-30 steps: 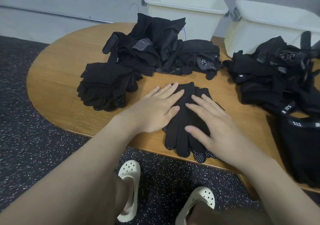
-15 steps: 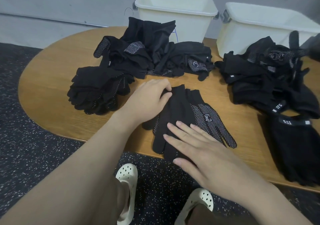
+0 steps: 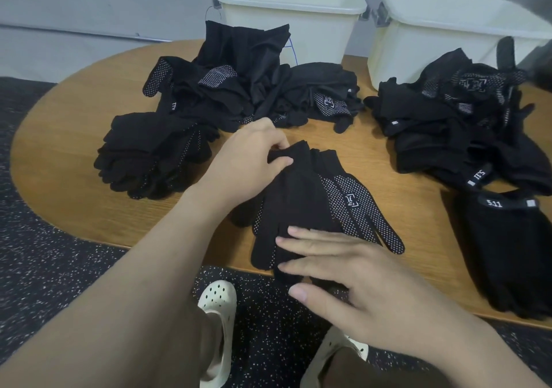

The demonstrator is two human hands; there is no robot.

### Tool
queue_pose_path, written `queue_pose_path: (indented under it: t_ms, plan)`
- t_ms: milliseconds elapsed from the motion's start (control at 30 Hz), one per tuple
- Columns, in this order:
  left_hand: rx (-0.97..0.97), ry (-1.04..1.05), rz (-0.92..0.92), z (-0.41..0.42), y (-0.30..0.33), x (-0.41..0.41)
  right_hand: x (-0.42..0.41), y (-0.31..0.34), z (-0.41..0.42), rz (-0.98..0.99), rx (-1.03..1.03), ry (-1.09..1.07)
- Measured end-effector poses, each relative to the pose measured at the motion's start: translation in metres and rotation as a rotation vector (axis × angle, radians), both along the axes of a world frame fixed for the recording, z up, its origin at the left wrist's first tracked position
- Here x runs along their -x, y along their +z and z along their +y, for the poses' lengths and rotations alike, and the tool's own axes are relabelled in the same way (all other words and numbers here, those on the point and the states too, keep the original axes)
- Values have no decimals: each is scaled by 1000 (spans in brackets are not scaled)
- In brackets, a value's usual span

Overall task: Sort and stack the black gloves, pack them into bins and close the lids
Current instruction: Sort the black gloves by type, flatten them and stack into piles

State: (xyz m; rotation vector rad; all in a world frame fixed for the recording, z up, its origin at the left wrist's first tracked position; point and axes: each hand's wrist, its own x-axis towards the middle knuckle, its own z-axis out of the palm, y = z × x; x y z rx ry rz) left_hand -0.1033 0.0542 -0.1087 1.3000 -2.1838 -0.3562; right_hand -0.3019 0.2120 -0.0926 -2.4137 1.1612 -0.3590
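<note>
On table (image 3: 74, 136): two bins (image 3: 291, 14), left hand (image 3: 248, 163) fingers pinching glove stack (image 3: 301, 196), right hand (image 3: 352, 271) flat.

The right bin (image 3: 424, 44) is cut off by the right edge, and glove heaps (image 3: 454, 113) hide both bins' bases. The right hand (image 3: 367, 286) covers the near gloves' (image 3: 298, 196) fingertips at the desk's (image 3: 74, 125) near edge. The left hand's (image 3: 248, 163) fingertips are hidden in the cuff.
</note>
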Motion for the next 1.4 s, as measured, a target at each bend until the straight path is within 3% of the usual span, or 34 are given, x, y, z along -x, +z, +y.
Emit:
queue_pose_path:
  t_ms: [233, 433, 667, 1167, 1400]
  plan:
    - [13, 15, 123, 1, 5, -6, 11, 3, 1, -297, -231, -12]
    - [-62, 31, 334, 7, 16, -5, 15, 13, -6, -489, -6, -209]
    - [-252, -70, 602, 29, 26, -6, 15, 6, -33, -418, 159, -509]
    - [-216, -205, 362, 88, 14, -28, 14, 9, -62, -399, 148, -586]
    - [-74, -256, 266, 95, 5, -24, 6, 4, -60, -340, 159, -508]
